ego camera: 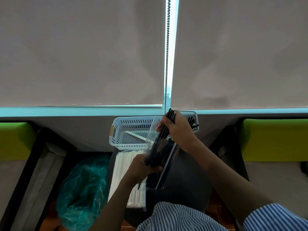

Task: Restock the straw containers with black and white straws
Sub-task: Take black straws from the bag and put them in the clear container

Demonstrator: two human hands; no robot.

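Note:
A clear plastic packet of black straws (158, 150) is held up in front of me. My left hand (143, 165) grips its lower part. My right hand (176, 129) grips a bunch of black straws (171, 114) sticking out of the packet's top end. Behind them a white slotted basket (116, 130) sits on the grey ledge with one white straw (135, 135) lying in it. A second clear container (195, 122) to its right holds a few black straws, mostly hidden by my right hand. A packet of white straws (123, 165) lies below the basket.
A green crumpled plastic bag (83, 187) lies at the lower left. A dark round seat (188, 184) is under the packets. Green cushions (15, 140) flank both sides. Roller blinds and a bead chain (167, 55) hang behind the ledge.

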